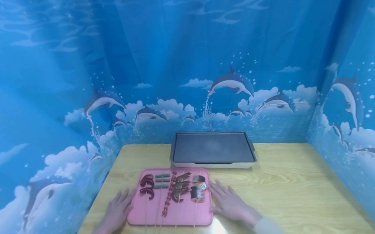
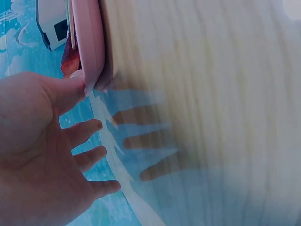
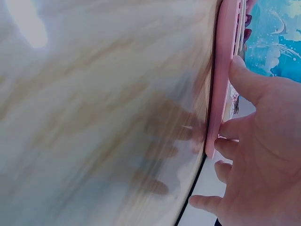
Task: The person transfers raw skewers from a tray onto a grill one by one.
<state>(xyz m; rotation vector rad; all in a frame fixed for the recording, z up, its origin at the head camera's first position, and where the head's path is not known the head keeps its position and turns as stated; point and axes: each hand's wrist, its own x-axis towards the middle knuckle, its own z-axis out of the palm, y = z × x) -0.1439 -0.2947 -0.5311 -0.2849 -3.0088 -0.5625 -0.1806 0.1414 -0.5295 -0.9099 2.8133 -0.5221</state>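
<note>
A pink tray (image 1: 187, 214) lies on the table, bearing several skewers whose sticks overhang its near edge. From left to right they carry dark red curled pieces (image 1: 147, 192), green sticks (image 1: 161, 186), small reddish pieces (image 1: 165, 211), shrimp (image 1: 179, 192) and silvery fish chunks (image 1: 197, 193). My left hand (image 1: 116, 211) is at the tray's left side, fingers spread and fairly straight, its thumb on the rim in the left wrist view. At the right side, my right hand (image 1: 230, 204) also has its fingers extended, with thumb and fingertips against the tray's edge in the right wrist view.
Behind the tray stands a flat dark griddle (image 1: 212, 147) with a pale base, close to the tray's far right corner. The wooden table (image 1: 303, 188) extends to the right. Blue curtains (image 1: 172, 61) printed with dolphins enclose the back and sides.
</note>
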